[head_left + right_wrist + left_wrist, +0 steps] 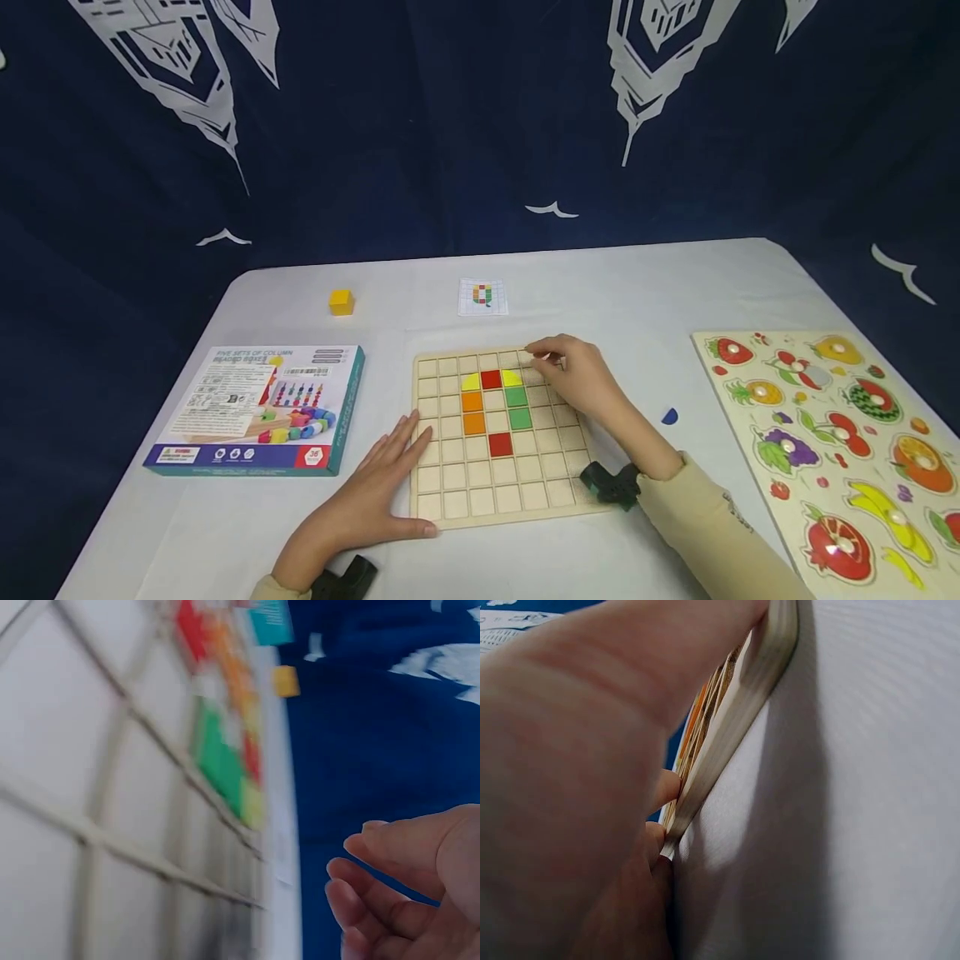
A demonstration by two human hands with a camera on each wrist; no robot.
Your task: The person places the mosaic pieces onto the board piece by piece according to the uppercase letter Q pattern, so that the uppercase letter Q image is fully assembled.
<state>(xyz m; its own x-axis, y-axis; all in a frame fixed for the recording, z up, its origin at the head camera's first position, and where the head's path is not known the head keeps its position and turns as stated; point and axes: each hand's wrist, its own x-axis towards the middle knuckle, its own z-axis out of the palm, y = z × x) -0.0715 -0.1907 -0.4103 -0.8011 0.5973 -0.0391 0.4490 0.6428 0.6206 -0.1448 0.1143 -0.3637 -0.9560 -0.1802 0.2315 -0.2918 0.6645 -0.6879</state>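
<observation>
In the head view, the wooden grid board (pixel 456 503) lies just right of the spread left hand (pixel 378 492) and beneath the right hand (pixel 576 373), whose side the loose blue curved-edged tile (pixel 670 416) lies on, rightward and bodyward. The left wrist view shows fingers at the board's edge. In the right wrist view, that hand's loosely bent fingers pinch nothing visible.

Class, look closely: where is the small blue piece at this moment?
In the head view, the blue piece lies on the white table, between the grid board and the fruit puzzle to its right.
</observation>
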